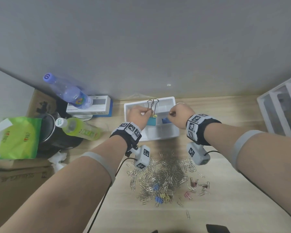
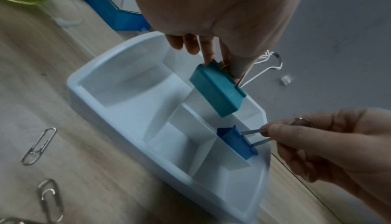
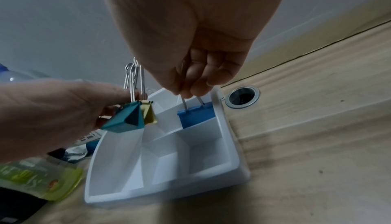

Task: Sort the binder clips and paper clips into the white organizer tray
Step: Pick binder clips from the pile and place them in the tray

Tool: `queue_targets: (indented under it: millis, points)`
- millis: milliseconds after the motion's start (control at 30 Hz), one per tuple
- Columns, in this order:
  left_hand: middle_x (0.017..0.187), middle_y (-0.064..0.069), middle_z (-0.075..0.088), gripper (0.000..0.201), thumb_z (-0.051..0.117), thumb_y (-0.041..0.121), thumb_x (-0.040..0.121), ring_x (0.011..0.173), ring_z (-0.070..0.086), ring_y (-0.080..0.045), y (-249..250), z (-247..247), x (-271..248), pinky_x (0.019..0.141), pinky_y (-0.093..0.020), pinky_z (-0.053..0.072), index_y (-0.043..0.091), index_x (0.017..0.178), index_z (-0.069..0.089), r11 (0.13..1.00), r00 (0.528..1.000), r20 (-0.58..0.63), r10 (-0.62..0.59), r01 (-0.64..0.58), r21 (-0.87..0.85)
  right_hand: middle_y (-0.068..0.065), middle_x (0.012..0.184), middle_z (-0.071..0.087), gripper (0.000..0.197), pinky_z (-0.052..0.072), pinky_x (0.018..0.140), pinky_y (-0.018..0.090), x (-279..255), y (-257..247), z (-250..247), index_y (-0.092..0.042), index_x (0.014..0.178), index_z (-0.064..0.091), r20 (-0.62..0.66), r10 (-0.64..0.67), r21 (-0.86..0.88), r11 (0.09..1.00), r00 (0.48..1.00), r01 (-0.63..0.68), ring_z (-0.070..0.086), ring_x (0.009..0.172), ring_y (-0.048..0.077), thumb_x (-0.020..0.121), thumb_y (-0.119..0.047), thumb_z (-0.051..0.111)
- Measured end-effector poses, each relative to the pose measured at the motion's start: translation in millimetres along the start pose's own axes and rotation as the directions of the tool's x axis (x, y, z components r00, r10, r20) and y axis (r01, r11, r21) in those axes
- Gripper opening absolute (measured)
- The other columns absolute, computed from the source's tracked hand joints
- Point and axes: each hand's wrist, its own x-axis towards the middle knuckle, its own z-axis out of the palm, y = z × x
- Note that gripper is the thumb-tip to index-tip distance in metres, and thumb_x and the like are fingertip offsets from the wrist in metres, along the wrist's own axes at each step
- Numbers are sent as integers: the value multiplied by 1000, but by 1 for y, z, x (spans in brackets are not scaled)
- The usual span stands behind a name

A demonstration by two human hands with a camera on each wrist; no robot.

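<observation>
Now | white tray (image 3: pixel 224 169) | blue clip (image 3: pixel 197 117) entering (right fingers (image 3: pixel 198 83) pinching)

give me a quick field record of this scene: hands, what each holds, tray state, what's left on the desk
left hand: pinches the wire handles of a large teal binder clip and a smaller yellow binder clip, held above the tray
right hand: fingers pinch the wire handles of a blue binder clip, lowered partly into a right-side compartment
white plastic organizer tray: the visible compartments look empty
wooden desk: pile of silver paper clips with small coloured binder clips
</observation>
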Motion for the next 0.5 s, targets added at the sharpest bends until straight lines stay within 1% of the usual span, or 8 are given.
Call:
queue_targets:
  millis: [33,67,133,233,267,367,433,500]
  points:
    - [97,7,64,19,68,37,87,107,59,-17,2,2,1,99,-35,47,23,92,80,1000,1000,4,11,-11,-18,13,67,51,34,36,54,25,2,1,2,-11,53,50,7,5,0,1000,1000,-5,42,67,29,86,-16,48]
    - [102,4,64,18,68,34,88,104,60,-16,2,4,2,98,-35,48,21,95,79,999,1000,13,15,-14,-46,15,75,57,31,40,58,26,4,3,3,-10,57,56,15,13,3,1000,1000,-13,47,68,29,86,-16,49]
    - [110,-3,63,15,69,30,88,99,62,-15,2,9,5,96,-34,51,21,97,77,995,1000,27,4,-1,-97,16,84,62,28,47,63,27,6,6,4,-7,66,65,21,17,10,1000,1000,-17,56,71,29,87,-18,50]
    - [113,-5,63,4,69,24,88,97,64,-17,2,15,7,94,-34,52,22,88,72,995,1000,27,-5,8,-98,16,85,66,26,56,69,33,10,10,6,-5,75,70,17,6,15,1000,1000,-6,64,77,31,86,-20,52]
    - [112,-7,64,4,69,20,88,97,64,-17,1,16,8,94,-36,53,20,84,70,994,999,32,-3,7,-110,17,85,67,26,57,70,34,11,11,6,-5,76,71,16,2,14,1000,1000,-2,64,77,31,86,-20,52]
    - [106,-10,66,16,67,6,87,95,66,-16,-1,21,9,91,-41,56,14,76,58,990,999,38,7,-1,-142,16,80,66,25,55,66,31,12,12,5,-7,73,70,19,-5,5,1000,1000,5,61,71,30,85,-19,52]
    - [100,-7,65,17,66,4,87,92,67,-18,-3,22,10,89,-37,56,13,75,59,995,998,23,60,-58,-83,14,79,64,25,51,64,29,10,12,5,-9,72,70,23,-11,6,1000,1000,11,57,68,28,86,-19,52]
    - [98,0,59,9,65,8,89,84,64,-16,-2,21,10,85,-24,52,12,80,65,992,992,26,121,-121,24,12,83,64,24,55,67,32,9,13,5,-10,76,72,25,-19,13,1000,1000,19,60,72,27,87,-19,52]
